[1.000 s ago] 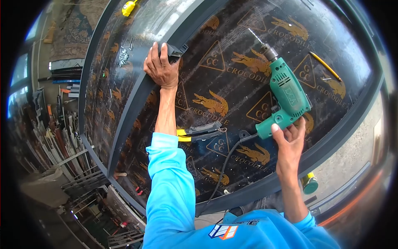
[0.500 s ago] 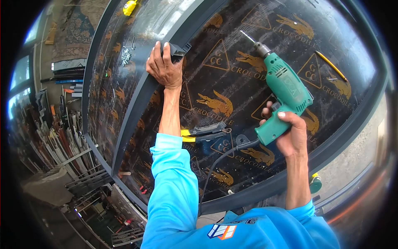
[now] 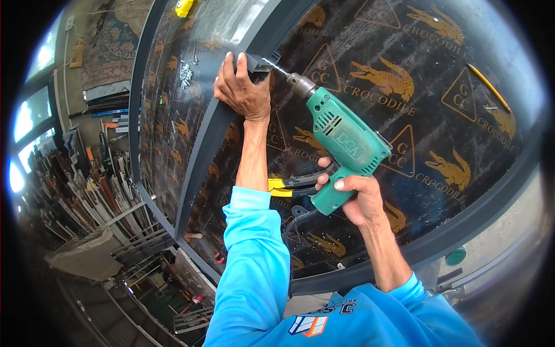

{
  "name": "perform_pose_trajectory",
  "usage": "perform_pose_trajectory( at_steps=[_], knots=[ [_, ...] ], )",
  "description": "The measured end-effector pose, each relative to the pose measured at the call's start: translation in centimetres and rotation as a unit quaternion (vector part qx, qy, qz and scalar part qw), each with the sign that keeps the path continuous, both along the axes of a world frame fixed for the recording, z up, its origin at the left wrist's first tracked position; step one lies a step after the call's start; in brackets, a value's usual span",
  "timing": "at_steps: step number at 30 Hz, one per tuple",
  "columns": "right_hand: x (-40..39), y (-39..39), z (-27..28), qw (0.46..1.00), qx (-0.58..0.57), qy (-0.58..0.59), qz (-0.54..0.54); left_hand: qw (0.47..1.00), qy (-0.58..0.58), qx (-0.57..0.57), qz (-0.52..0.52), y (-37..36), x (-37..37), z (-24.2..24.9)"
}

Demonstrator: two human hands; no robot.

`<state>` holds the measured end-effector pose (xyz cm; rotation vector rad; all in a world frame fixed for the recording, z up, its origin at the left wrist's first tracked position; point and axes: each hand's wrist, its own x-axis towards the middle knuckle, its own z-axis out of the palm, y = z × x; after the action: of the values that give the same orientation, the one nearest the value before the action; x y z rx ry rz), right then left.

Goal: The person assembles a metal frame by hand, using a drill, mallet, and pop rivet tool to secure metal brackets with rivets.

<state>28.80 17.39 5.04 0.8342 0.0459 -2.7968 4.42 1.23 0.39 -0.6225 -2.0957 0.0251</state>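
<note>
My left hand [image 3: 245, 89] is closed around a short dark grey profile piece [image 3: 258, 62], holding it on the grey frame bar [image 3: 199, 144]. In my right hand [image 3: 363, 199] is a green corded power drill [image 3: 344, 130], gripped by its handle with fingers near the trigger. The drill points up and to the left. Its bit [image 3: 275, 67] reaches the right side of the profile piece, close beside my left fingers. A tool with yellow and black handles [image 3: 282, 188] lies under the drill, partly hidden by it.
Dark boards printed with gold crocodiles form the work surface [image 3: 370, 115]. A pencil [image 3: 488, 87] lies at the right. Several screws [image 3: 185, 75] are heaped left of the bar, with a yellow object [image 3: 184, 7] beyond. Long strips of material [image 3: 98, 196] stand at the far left.
My right hand has brought the drill left, so its bit is now at the profile piece. My left hand still holds that piece on the bar; the view has shifted slightly.
</note>
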Motion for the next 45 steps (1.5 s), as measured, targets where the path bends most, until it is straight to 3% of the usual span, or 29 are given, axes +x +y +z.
perform_pose_trajectory(
  at_steps=[11,18,21,26,45],
  knots=[
    [0.6,0.0,0.1,0.999,0.033,0.001,0.031,1.000,-0.006,-0.010,0.006,0.0,-0.1,-0.1],
    [5.7,-0.4,0.7,0.994,0.009,-0.047,0.097,1.000,-0.010,-0.009,0.010,-0.1,0.0,0.0],
    [4.9,0.4,0.8,0.995,-0.036,-0.030,0.085,1.000,-0.002,-0.014,0.009,-0.2,-0.3,-0.1],
    [0.6,-0.5,0.1,0.998,0.012,0.016,0.058,1.000,-0.008,-0.014,0.001,-0.1,0.0,0.0],
    [0.9,-0.8,-0.4,0.999,0.033,0.022,0.035,1.000,-0.001,-0.018,0.005,-0.2,0.0,0.0]
  ],
)
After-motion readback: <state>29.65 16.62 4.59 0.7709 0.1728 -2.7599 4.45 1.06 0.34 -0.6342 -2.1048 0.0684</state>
